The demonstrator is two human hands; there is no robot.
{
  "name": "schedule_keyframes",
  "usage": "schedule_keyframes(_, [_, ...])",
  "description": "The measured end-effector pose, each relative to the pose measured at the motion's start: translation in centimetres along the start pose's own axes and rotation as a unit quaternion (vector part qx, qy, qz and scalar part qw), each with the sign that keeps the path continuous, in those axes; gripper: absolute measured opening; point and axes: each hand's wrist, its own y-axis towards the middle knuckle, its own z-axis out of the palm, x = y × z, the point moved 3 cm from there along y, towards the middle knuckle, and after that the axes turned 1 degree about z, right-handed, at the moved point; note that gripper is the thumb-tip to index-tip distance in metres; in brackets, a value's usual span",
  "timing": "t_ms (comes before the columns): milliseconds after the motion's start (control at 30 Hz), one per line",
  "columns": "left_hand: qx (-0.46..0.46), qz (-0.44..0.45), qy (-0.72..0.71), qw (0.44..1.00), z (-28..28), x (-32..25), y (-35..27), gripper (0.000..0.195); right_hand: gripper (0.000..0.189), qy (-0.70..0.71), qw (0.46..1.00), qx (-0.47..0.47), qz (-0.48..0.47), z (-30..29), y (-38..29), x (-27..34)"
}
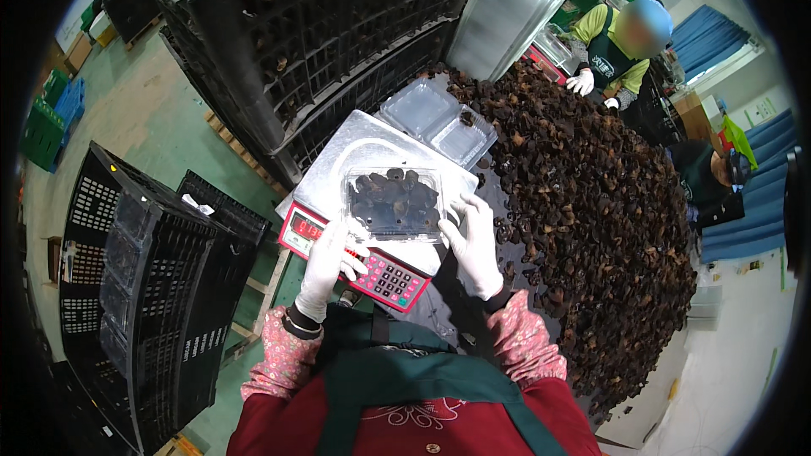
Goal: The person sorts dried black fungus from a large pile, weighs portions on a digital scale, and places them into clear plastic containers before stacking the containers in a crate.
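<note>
A clear plastic clamshell box [396,234] holding dark wood-ear-like pieces [396,199] rests on the steel platform of a red digital scale [355,133]. My gloved left hand [329,266] is at the box's near left corner, over the scale's display and keypad edge. At the box's right side, my gloved right hand [470,240] has thumb and fingertips at its rim. Whether either hand grips the box cannot be told. Behind the scale lies an opened empty clamshell box [421,107] with a dark piece on its edge.
A large heap of dark pieces [589,221] covers the table at right. Stacked clear lids or trays [507,6] stand behind. Black slatted crates [317,25] rise at back left; a black crate with clear boxes [171,291] stands at left. A co-worker [608,57] works across the heap.
</note>
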Motion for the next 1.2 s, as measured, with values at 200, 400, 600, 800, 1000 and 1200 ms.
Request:
schedule_keyframes(200, [-0.016,0.007,-0.021,1.000,-0.1,0.4,0.1,0.042,0.034,0.289,0.832,0.268,0.390,1.0,-2.7,-2.3])
schedule_keyframes(400, [0.009,0.063,-0.205,0.977,-0.9,1.8,0.2,0.020,0.032,0.497,0.722,0.335,0.346,0.8,-2.3,0.4])
schedule_keyframes(600, [-0.033,0.123,-0.059,0.990,-1.1,0.3,-2.3,0.039,0.027,0.476,0.787,0.245,0.305,1.7,-3.5,0.6])
schedule_keyframes(800, [-0.254,0.381,-0.101,0.883,-5.3,-6.5,-11.8,0.057,0.013,0.524,0.809,0.186,0.191,2.1,-2.2,17.7])
schedule_keyframes(1000, [-0.331,0.498,-0.245,0.763,-13.4,-15.7,-22.8,0.045,0.043,0.444,0.759,0.453,-0.146,6.1,-1.4,31.5])
schedule_keyframes(1200, [-0.508,0.321,0.056,0.797,-33.9,-18.2,-38.1,0.031,0.026,0.367,0.680,0.626,-0.106,10.2,-3.0,28.9])
